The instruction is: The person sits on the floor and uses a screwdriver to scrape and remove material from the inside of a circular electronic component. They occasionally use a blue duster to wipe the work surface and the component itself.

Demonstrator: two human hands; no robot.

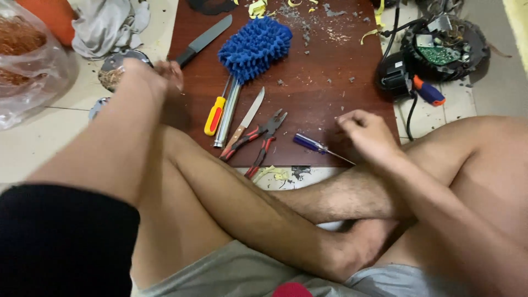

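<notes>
My left hand (pixel 162 71) is blurred at the left edge of a dark red-brown board (pixel 319 77), close to the black handle of a large knife (pixel 212 34) and a round metal part (pixel 113 69). Its grip is unclear. My right hand (pixel 366 132) rests on the board's right front corner, fingertips pinched together on the surface; nothing shows between them. A purple-handled screwdriver (pixel 309 143) lies just left of it, its thin shaft running under the hand.
On the board lie a blue fluffy duster head (pixel 256 47), a yellow-red screwdriver (pixel 215 115), a metal tube (pixel 227 113), a small knife (pixel 250 113), red-black pliers (pixel 267 137) and scattered debris. An opened round device (pixel 445 47) sits right; a plastic bag (pixel 27 60) and grey cloth (pixel 107 25) left.
</notes>
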